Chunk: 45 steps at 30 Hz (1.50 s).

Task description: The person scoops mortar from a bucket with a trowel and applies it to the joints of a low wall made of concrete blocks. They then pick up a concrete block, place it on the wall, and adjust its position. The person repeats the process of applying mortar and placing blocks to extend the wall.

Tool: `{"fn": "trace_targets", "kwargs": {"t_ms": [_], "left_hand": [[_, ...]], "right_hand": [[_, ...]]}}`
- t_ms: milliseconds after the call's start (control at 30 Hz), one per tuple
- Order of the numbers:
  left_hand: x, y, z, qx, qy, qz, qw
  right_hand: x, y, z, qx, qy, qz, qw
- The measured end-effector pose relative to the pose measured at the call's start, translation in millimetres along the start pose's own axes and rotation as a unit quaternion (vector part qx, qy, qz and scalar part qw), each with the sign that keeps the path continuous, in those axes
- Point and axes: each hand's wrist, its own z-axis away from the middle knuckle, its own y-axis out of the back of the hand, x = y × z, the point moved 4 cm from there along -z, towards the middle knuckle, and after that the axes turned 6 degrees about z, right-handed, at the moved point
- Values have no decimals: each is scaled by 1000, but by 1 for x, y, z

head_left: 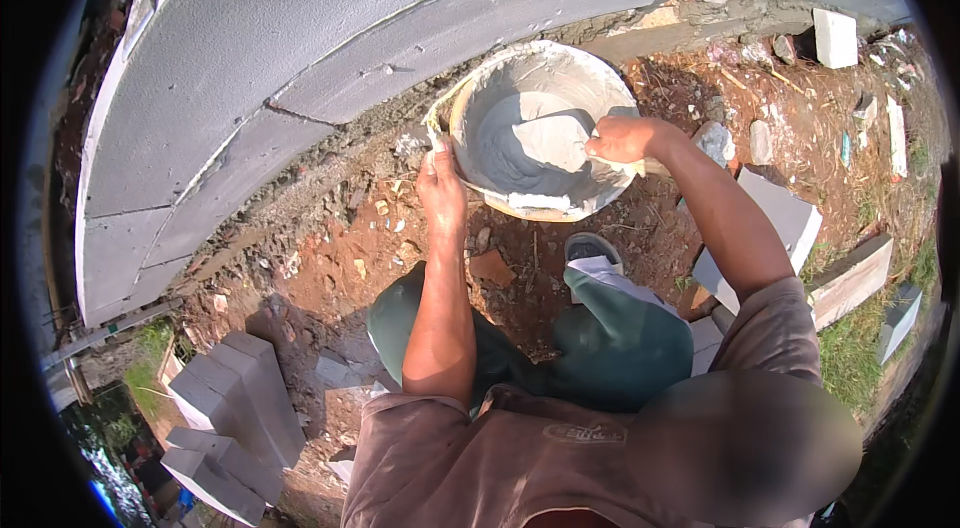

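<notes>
A round, pale bucket (545, 208) crusted with mortar stands on the ground in front of my knees, beside the block wall. Wet grey mortar (530, 153) lies inside it, partly sunlit and partly in shadow. At the bucket's left edge my left hand (440, 190) is closed on a pale, mortar-smeared strip that looks like the bucket's handle (434, 126). My right hand (622, 140) is closed over the right side of the bucket, fingers toward the mortar. What it grips is mostly hidden; only a pale end shows beneath the palm.
A curved-looking wall of grey blocks (330, 58) runs along the far left. More blocks (235, 393) are stacked at the lower left, and others (770, 218) lie at my right with a plank (850, 280). Rubble is scattered over the reddish soil (345, 228).
</notes>
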Motion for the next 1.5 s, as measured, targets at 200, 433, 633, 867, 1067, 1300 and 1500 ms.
{"fn": "trace_targets", "kwargs": {"t_ms": [200, 433, 633, 867, 1067, 1300, 1500], "left_hand": [[-34, 22, -9, 27, 90, 114, 989], [-40, 41, -12, 67, 68, 94, 991], [-64, 53, -23, 91, 70, 35, 993], [-64, 53, -22, 103, 60, 50, 992], [-73, 56, -25, 95, 62, 64, 991], [-80, 65, -29, 120, 23, 47, 991], [-92, 62, -30, 93, 53, 67, 992]], "right_hand": [[25, 18, 119, 4, -75, -462, 884], [74, 88, 182, 356, -76, -445, 818], [87, 153, 149, 518, -266, -48, 811], [81, 150, 124, 494, -331, 18, 804], [38, 136, 115, 562, -276, 95, 774], [13, 172, 98, 544, -198, 132, 805], [76, 188, 103, 475, -330, 115, 808]]}}
